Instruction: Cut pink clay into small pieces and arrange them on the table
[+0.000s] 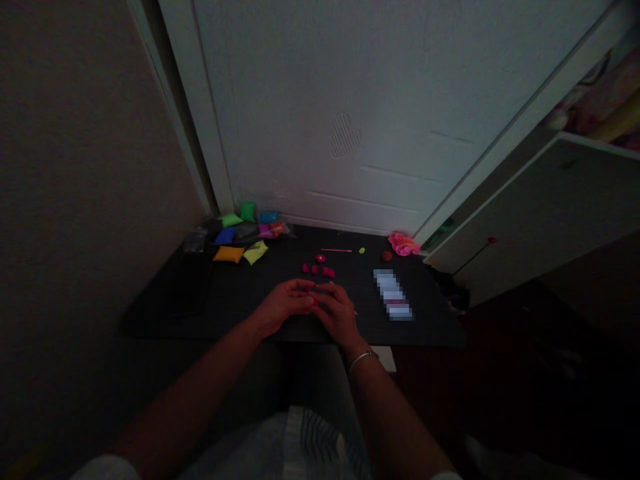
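Over the front of the dark table, my left hand (286,305) and my right hand (338,312) meet at the fingertips. A small piece of pink modelling clay (315,302) is pinched between them, mostly covered by the fingers. A bracelet circles my right wrist. Just beyond the hands lie several small pink clay lumps (315,269) in a short row. Behind these is a small pink clay piece with a pale centre (321,258). A thin pink stick (336,250) lies farther back, with a small yellow-green piece (362,251) to its right.
Several coloured clay packets (229,254) lie at the table's back left. On the right are a blurred-out phone-like rectangle (393,295), a dark red ball (387,256) and a crumpled pink item (404,244). A white door panel (310,160) rises behind the dark table (240,313).
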`<state>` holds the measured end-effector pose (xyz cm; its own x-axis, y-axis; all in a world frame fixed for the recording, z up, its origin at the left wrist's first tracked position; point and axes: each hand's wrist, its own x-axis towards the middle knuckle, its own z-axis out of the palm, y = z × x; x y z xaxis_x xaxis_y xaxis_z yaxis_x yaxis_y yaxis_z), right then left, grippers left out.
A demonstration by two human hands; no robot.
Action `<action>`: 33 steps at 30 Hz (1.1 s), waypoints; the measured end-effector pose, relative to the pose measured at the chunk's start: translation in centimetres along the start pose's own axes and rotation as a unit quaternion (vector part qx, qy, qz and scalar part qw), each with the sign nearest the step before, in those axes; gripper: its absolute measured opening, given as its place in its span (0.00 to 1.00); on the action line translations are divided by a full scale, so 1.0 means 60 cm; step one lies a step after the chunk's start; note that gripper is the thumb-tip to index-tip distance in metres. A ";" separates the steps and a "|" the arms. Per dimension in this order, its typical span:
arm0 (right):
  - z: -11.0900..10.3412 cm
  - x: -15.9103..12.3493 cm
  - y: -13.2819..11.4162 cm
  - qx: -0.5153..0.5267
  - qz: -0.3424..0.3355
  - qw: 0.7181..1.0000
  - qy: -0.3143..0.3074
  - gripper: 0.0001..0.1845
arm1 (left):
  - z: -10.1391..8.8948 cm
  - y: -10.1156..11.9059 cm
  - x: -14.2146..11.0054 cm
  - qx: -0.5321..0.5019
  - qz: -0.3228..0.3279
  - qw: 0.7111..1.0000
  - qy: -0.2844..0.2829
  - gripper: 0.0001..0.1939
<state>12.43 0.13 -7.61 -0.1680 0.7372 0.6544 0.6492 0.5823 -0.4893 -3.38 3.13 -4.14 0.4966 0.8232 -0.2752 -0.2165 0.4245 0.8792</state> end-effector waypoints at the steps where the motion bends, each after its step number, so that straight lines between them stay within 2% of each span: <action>1: 0.000 0.000 0.001 0.000 -0.001 1.000 0.002 0.12 | 0.001 0.001 -0.001 -0.002 -0.007 1.000 0.001 0.23; 3: 0.000 0.001 0.001 0.002 -0.001 1.000 0.004 0.10 | 0.003 0.002 -0.003 -0.004 -0.017 1.000 0.003 0.22; 8: -0.005 0.004 -0.002 0.000 -0.011 1.000 -0.022 0.14 | 0.007 0.006 -0.004 -0.021 -0.031 0.999 0.007 0.20; 14: -0.004 0.004 -0.002 -0.001 -0.006 1.000 -0.017 0.13 | 0.012 0.003 -0.006 -0.053 -0.051 0.997 0.030 0.17; 19: -0.003 0.005 -0.005 0.001 -0.007 1.000 -0.010 0.09 | 0.013 -0.002 -0.007 -0.064 -0.062 0.996 0.029 0.15; 25: -0.004 0.005 -0.007 -0.021 -0.018 0.999 -0.025 0.15 | 0.010 -0.003 -0.006 -0.084 -0.060 0.994 0.045 0.13; 30: -0.004 0.004 -0.006 -0.029 -0.029 0.999 -0.015 0.09 | 0.010 -0.001 -0.010 -0.078 -0.073 0.993 0.054 0.12; 33: -0.004 0.004 -0.007 -0.019 -0.024 0.999 -0.009 0.11 | 0.007 -0.001 -0.011 -0.075 -0.075 0.993 0.048 0.13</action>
<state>12.30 -0.03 -7.08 -0.2124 0.7151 0.6660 0.6679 0.6037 -0.4352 -3.33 2.38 -3.83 0.4521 0.7756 -0.4404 -0.2723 0.5902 0.7599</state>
